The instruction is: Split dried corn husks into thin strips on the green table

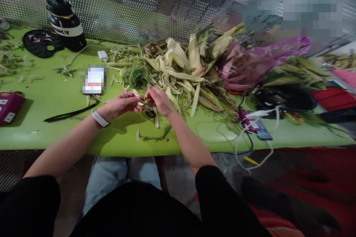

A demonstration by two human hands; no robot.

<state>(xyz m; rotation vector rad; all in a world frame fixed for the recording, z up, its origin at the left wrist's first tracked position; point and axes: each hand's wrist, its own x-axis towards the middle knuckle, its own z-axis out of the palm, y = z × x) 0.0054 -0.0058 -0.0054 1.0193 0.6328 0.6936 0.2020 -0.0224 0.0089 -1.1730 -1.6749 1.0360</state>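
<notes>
Both my hands meet over the middle of the green table. My left hand, with a white watch on the wrist, pinches a pale strip of corn husk. My right hand is closed on the same strip from the other side. A loose husk piece hangs below them. Just behind my hands lies a big pile of corn husks and a bundle of thin green strands.
A black bottle and a black disc stand at the back left by the perforated metal wall. A phone, white charger, purple bag, cables and a magenta box lie around.
</notes>
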